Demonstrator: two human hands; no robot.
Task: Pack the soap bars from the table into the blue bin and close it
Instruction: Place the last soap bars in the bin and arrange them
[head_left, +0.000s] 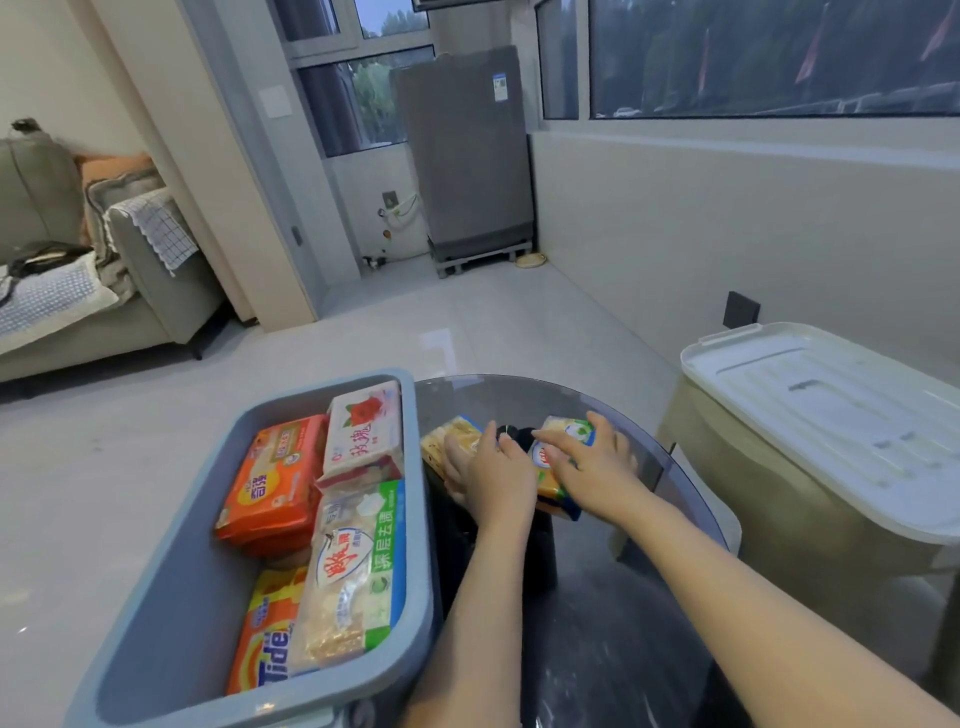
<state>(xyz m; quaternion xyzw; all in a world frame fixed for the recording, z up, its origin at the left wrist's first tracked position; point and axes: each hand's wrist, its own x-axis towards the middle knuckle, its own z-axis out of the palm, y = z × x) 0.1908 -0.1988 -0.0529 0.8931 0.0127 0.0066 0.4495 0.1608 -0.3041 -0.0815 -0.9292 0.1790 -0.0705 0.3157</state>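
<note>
The blue bin (171, 525) stands open at the left of the round glass table (613, 597). Inside lie several soap packs: an orange one (272, 483), a white rose one (366, 428), a green-edged pale one (356, 571) and an orange Tide pack (265, 634). Two soap packs remain on the table's far side. My left hand (493, 467) rests on the yellowish pack (452, 441), fingers curled over it. My right hand (587, 467) lies flat on the yellow and blue pack (563, 431), grasping it. No blue lid is in view.
A beige storage box with a white lid (831, 415) stands right of the table. A sofa (78, 291) is far left, a grey washing machine (467, 156) at the back wall. Pale tile floor (441, 322) lies beyond the table.
</note>
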